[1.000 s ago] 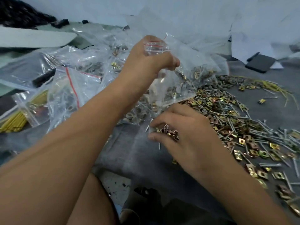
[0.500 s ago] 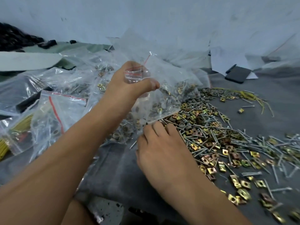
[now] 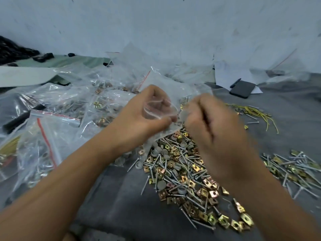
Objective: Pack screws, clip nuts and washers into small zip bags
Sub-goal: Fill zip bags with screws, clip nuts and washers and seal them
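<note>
Above the grey surface (image 3: 121, 197), both hands raised. Right hand (image 3: 213, 136) motion-blurred, fingers curled; contents hidden, grip cannot be determined. Left hand (image 3: 144, 119) curled, pinching one small zip bag (image 3: 161, 108) at its open mouth. Below: loose pile of screws (image 3: 184, 173), clip nuts (image 3: 212, 193) and washers (image 3: 160, 186), too many to count. Further bags (image 3: 57, 108) heaped left, contents partly obscured.
</note>
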`<state>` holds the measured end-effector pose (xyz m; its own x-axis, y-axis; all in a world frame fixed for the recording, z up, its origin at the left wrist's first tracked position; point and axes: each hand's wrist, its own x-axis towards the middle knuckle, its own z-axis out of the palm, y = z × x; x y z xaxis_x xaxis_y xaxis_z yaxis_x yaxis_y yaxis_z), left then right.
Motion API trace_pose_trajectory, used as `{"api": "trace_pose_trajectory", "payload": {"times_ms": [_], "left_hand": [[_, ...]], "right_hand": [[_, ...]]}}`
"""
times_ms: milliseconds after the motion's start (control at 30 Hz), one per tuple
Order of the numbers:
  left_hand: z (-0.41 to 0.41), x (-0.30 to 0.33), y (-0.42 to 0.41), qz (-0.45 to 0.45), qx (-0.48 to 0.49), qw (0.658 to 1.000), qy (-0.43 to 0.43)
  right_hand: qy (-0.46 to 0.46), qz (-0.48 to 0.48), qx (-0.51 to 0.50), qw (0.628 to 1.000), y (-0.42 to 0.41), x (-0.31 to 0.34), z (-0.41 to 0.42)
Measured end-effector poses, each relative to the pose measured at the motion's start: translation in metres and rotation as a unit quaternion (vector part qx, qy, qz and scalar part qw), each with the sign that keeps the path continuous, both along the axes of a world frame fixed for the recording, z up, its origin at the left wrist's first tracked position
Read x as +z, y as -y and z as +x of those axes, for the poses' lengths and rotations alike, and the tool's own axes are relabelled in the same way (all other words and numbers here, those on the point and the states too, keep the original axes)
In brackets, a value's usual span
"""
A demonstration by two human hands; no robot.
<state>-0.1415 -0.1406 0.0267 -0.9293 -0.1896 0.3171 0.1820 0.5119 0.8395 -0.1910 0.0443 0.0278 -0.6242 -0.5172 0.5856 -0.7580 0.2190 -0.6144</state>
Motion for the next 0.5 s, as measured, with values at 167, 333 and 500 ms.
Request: {"api": "trace_pose_trajectory", "payload": {"times_ms": [167, 333, 500], "left_hand": [[0.0, 0.001, -0.028, -0.062, -0.092, 0.994, 0.005], [-0.002, 0.0, -0.036, -0.071, -0.122, 0.99, 0.018], [-0.002, -0.002, -0.021, -0.046, -0.098, 0.994, 0.007]], "right_hand": [[-0.157, 0.065, -0.056, 0.984, -0.01, 0.006, -0.011], [-0.166, 0.136, -0.057, 0.975, -0.009, -0.001, -0.009], [-0.12, 0.077, -0.018, 0.99, -0.013, -0.004, -0.004]]}}
